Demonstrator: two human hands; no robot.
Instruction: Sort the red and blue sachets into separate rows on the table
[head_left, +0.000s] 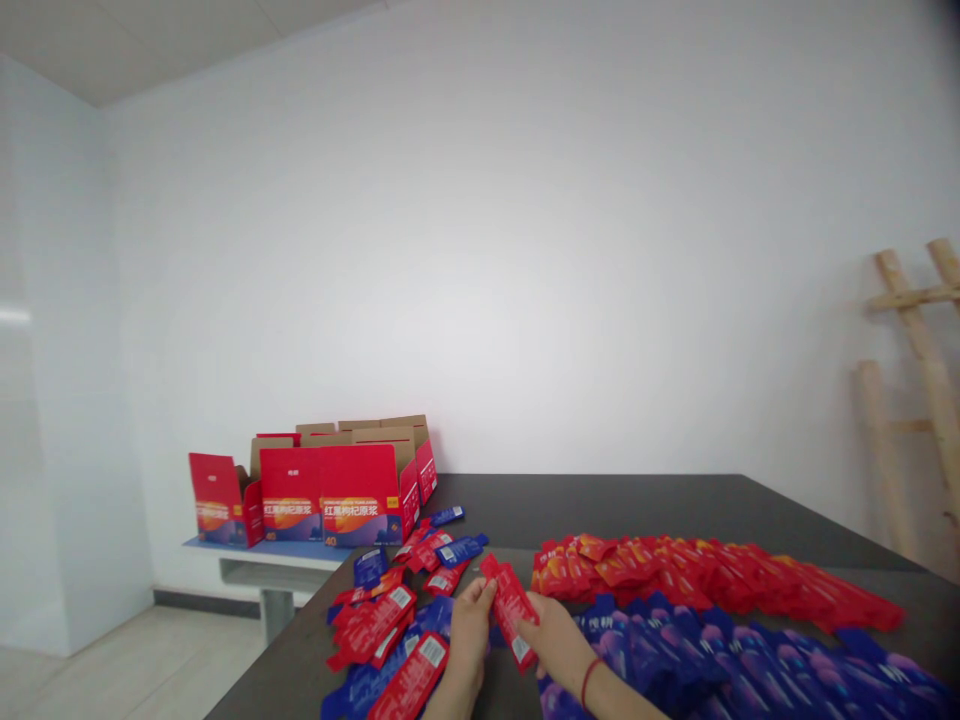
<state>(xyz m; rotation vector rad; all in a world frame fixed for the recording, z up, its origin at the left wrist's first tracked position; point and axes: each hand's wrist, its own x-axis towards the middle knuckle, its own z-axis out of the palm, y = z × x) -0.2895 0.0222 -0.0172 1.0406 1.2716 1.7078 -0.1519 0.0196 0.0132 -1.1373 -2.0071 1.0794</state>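
Observation:
Both my hands hold one red sachet (510,602) just above the dark table (600,505). My left hand (469,630) grips its left edge with curled fingers. My right hand (551,632), with a red string on the wrist, pinches its lower right end. A loose pile of red and blue sachets (397,615) lies to the left of my hands. To the right run a row of red sachets (712,580) and, nearer me, a row of purple-blue sachets (712,660).
Several open red cardboard boxes (330,495) stand on a lower blue-topped side table (277,550) at the left. A wooden frame (919,400) leans against the white wall at the right. Pale floor shows at lower left.

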